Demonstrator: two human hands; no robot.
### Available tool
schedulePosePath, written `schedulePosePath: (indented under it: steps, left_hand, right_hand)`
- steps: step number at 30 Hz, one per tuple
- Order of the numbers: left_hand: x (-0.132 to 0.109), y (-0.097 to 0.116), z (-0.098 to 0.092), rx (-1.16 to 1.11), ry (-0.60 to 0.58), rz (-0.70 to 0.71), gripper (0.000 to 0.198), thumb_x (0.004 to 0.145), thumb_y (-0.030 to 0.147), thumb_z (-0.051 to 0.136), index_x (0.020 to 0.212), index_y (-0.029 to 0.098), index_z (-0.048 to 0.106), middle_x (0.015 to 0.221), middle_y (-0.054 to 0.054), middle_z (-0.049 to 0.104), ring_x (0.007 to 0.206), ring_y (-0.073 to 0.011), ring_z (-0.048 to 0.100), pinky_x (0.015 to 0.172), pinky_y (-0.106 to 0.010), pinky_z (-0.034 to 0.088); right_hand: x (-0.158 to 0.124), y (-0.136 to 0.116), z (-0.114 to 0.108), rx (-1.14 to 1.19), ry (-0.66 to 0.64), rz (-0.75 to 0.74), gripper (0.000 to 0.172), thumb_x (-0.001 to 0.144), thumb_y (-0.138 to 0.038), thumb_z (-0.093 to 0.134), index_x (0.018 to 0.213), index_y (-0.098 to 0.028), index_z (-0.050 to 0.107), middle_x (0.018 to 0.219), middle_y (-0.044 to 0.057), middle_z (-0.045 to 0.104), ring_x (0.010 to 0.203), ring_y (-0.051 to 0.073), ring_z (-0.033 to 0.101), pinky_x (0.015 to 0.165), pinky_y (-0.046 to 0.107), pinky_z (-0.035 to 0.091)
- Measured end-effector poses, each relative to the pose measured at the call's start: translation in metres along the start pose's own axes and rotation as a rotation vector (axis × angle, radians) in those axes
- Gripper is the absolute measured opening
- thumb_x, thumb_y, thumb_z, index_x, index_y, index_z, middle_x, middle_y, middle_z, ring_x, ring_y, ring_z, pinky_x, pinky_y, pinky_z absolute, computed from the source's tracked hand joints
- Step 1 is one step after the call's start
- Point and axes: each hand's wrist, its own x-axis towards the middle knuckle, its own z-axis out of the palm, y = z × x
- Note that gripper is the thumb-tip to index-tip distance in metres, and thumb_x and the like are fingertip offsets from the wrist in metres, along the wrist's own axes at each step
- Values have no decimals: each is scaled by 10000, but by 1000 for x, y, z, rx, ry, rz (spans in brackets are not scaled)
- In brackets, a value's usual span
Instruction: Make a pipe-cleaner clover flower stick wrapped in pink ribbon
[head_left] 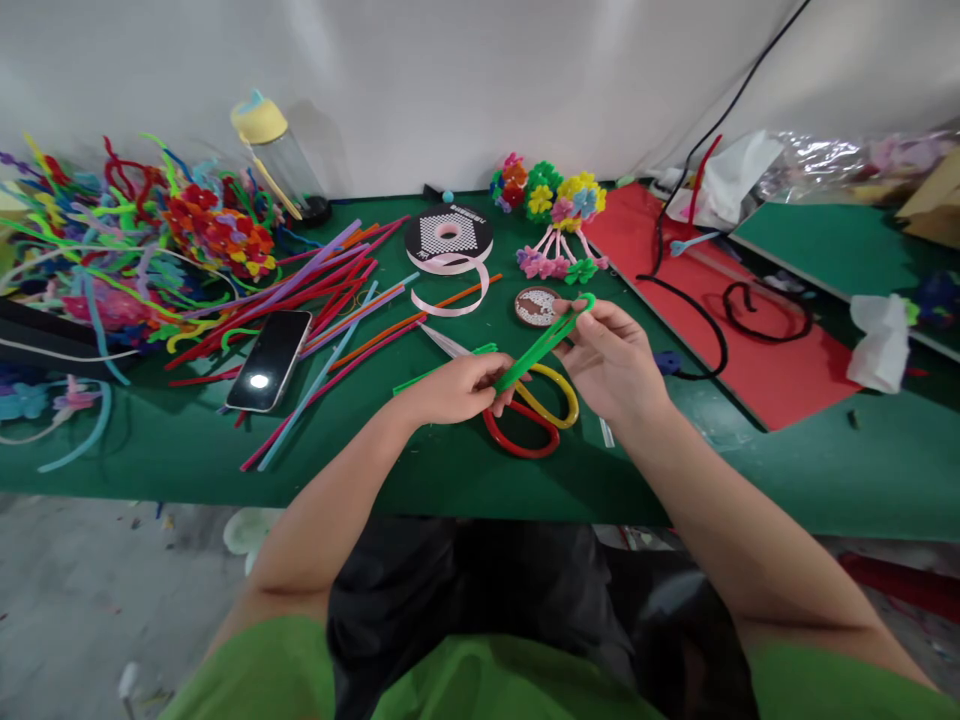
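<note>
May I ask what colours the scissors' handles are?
One red handle, one yellow handle; head view.

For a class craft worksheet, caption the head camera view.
Left hand and right hand hold green fuzzy wire over scissors on a table, with a ribbon spool and flowers behind.

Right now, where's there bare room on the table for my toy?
A big bare patch of green table is front right, between the right forearm and the red board. A smaller one lies between the phone and the curved blue stem. It's crowded at back left, heaped with fuzzy stems and flowers, and around the scissors by the left hand.
</note>
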Motion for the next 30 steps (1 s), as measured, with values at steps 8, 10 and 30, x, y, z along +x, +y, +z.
schedulePosePath:
  steps: [8,10,30]
  left_hand:
    - [1,-1,2,-81,61,-18,226,876,335,394,962,146,485,614,33,449,555,-73,444,541,-219,367]
    - [1,-2,2,-119,83,-33,252,890,357,357,894,144,491,577,49,376,501,-59,371,502,-210,326]
    - [0,2,1,67,154,-102,312,888,355,321,699,158,472,490,55,328,443,-64,322,473,-212,278]
  right_hand:
    - [-5,8,5,-62,-15,8,169,597,-272,753,680,-269,606,782,-57,690,918,162,641,704,303,516]
    - [-6,10,6,-98,-35,33,178,607,-293,746,676,-254,587,769,-42,693,870,164,652,701,310,519]
    - [-7,10,6,-200,-13,15,164,667,-353,701,795,-253,678,781,-4,718,744,142,655,698,308,518]
